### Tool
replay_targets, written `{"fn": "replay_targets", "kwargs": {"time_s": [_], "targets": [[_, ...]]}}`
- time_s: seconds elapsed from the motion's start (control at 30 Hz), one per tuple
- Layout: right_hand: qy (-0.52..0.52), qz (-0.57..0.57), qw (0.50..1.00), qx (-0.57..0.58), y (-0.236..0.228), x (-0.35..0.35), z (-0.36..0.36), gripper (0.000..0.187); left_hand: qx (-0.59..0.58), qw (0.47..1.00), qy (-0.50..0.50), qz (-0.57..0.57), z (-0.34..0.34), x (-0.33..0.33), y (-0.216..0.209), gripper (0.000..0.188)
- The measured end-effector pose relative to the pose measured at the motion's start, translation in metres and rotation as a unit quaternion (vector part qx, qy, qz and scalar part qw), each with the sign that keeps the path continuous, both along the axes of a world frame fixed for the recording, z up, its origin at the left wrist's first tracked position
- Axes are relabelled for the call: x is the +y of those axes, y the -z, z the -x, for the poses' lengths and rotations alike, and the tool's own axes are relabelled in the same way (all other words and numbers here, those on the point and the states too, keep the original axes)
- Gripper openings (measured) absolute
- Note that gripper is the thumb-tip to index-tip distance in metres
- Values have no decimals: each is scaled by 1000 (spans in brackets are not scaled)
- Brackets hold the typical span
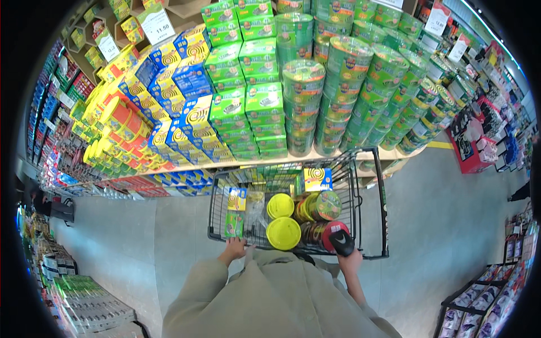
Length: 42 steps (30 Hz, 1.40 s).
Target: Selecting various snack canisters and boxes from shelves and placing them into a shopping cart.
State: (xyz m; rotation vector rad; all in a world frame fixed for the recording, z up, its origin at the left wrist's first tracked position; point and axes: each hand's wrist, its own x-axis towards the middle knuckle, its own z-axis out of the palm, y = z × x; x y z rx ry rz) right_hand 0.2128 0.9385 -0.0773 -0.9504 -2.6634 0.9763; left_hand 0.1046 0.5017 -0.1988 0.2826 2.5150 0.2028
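Note:
A black wire shopping cart (385, 225) stands in front of me, against a display shelf. My left hand (234, 248) has its fingers curled over the cart's near rim at the left. My right hand (350, 261) grips a black rounded handheld device (341, 242) above the cart's near right corner; its exact kind is unclear. Under the device lies a red-ended round tub (327, 235). Two yellow-lidded tubs (283, 233) stand mid-cart, beside a green-ended canister (328, 205). At the left are a yellow-and-blue box (236, 198) and a green box (234, 224); another yellow-and-blue box (318, 179) is farther back.
Along the shelf edge (259, 162) rise stacks of green boxes (264, 101), green canisters (304, 84), yellow-and-blue boxes (197, 115) and yellow-and-red tubs (121, 115). Grey floor (434, 208) lies around the cart. Product racks (479, 298) stand behind right; stacked goods (93, 307) stand behind left.

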Motion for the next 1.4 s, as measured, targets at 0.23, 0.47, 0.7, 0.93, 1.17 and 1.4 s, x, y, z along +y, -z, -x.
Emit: {"fn": "replay_targets", "kwargs": {"time_s": [0.23,0.47,0.7,0.93,1.17,1.4], "targets": [[66,12,997,41,38,17,-24,33,-34,999,13,-26,-2,2,5,75],[47,15,991,125,52,16,-35,33,-61,992,52,-97,-1,-4,12,69],[-56,-100,985,129,61,23,-49,33,-18,991,59,-119,-11,6,22,52],[38,40,989,138,34,24,-41,37,9,993,47,-109,-20,21,30,55],[91,88,982,140,76,66,-55,31,-19,992,41,-120,-11,46,25,60],[128,198,963,130,35,65,-40,26,47,988,59,-135,-19,59,43,52]]}}
